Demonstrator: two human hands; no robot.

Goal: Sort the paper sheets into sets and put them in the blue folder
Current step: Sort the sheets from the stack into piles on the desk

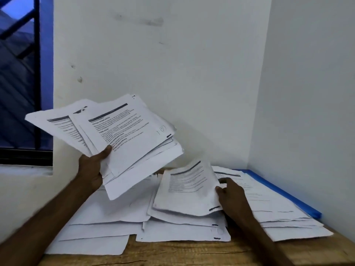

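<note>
While the left hand point(92, 169) keeps a fanned wad of printed sheets point(115, 135) in its grip above the counter point(172, 252), the right hand point(233, 196) pinches one sheet point(184, 191) over loose piles, sorting seemingly midway, the blue folder point(284, 192) under the right-hand stack.

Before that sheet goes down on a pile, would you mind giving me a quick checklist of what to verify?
1. Left hand grips the fanned stack firmly: ok, thumb on top, though the sheets are splayed.
2. Right hand holds one sheet only: cannot tell, edges blur.
3. Heading of that sheet readable for matching: not ok, motion blur.
4. Piles on the wooden table kept separate: not ok, the middle piles overlap.
5. Blue folder reachable: ok, at the right wall, but sheets cover it.
</note>
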